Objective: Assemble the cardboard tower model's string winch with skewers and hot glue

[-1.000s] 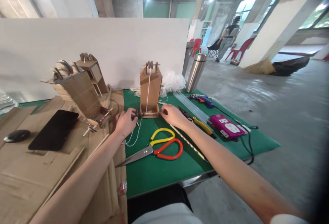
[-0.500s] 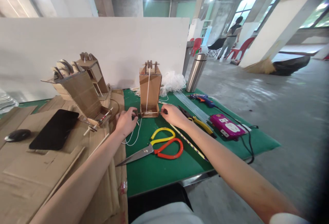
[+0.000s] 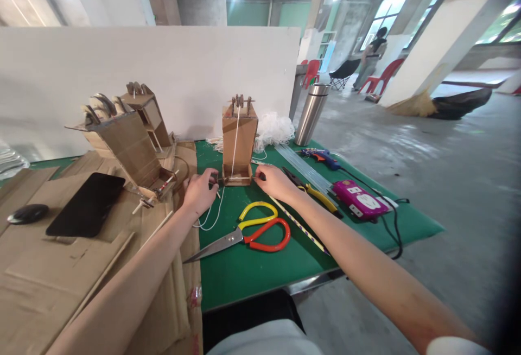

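Note:
A tall cardboard model stands on the green tabletop, with several small pulley-like discs on top. White string runs down its front to a thin wooden stick lying crosswise through the open base. My left hand is closed at the stick's left end, around what looks like a small crank; the fingers partly hide it. At the other end, my right hand pinches the stick's tip beside the base. Loose white string loops below my left hand.
Scissors with yellow and red handles lie in front. Rightward are pliers, glue sticks, a glue gun, a purple power socket and a steel flask. Another cardboard model, a phone and a mouse sit left.
The cardboard model has shifted very slightly to the right at its top. Both hands keep nearly the same place. A person in the background has turned and moved a little.

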The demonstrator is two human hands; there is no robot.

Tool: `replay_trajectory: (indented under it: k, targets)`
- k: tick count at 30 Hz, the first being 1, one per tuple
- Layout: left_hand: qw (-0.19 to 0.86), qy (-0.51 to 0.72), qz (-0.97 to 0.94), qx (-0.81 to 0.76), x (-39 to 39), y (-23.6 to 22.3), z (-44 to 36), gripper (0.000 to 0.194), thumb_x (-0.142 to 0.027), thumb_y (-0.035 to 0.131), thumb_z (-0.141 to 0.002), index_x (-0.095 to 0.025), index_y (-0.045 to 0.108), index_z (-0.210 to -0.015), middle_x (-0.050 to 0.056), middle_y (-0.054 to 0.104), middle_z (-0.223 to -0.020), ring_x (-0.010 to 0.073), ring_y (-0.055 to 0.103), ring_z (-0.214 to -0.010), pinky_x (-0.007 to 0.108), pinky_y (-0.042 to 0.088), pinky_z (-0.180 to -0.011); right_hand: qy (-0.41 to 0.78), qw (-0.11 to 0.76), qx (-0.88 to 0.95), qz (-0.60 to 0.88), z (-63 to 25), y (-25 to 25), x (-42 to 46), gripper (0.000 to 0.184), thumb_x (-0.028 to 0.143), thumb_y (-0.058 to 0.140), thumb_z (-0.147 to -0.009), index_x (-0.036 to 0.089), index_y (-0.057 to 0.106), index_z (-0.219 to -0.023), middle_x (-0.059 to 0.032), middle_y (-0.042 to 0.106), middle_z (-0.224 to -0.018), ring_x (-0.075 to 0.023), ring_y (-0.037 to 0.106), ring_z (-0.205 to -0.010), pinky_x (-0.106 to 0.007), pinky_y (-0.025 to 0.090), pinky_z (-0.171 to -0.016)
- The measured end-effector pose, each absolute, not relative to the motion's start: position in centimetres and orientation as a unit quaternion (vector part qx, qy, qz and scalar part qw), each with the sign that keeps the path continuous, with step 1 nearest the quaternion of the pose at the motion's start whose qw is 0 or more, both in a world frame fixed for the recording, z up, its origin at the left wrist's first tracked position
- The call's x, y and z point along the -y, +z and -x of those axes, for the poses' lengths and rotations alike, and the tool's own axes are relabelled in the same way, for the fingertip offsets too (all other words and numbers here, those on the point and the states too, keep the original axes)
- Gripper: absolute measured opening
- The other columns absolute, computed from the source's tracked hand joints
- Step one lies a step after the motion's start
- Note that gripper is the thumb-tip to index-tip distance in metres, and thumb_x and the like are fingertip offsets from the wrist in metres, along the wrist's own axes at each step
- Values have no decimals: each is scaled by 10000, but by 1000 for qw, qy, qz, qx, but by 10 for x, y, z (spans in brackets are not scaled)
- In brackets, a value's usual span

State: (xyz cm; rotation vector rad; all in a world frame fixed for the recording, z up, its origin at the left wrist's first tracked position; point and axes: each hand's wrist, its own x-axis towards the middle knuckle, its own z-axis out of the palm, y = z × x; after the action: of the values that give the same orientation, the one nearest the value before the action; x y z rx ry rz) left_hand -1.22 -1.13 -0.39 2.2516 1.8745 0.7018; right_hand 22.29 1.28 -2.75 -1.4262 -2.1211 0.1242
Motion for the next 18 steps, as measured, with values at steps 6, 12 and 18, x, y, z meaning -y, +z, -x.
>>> replay_trajectory:
  k: [6,12,18]
  targets:
    - [61,236,-747,-619,12,-4,13,299,-216,544,-802,-287,568,-1092,4,718,-948,252,560,-1031,457,339,-947,50,282,793,538,-224,-28,-14,39,193,564,-787,196,595,-764,-42,643,-758,-176,578,-733,-252,401,-682]
    - [60,238,-749,-616,13,-4,12,302,-216,548,-796,-278,569,-1091,3,719,-940,247,561,-1023,449,339,-951,78,299,782,540,-223,-28,-12,68,177,558,-786,189,583,-849,-49,645,-821,-170,590,-753,-256,422,-685]
    - [66,238,-749,-615,13,-3,13,297,-219,551,-798,-265,574,-1090,8,721,-939,248,564,-1023,454,334,-954,153,321,785,508,-220,-27,-8,471,182,580,-784,188,445,-1235,-87,633,-1043,-169,626,-842,-295,463,-789]
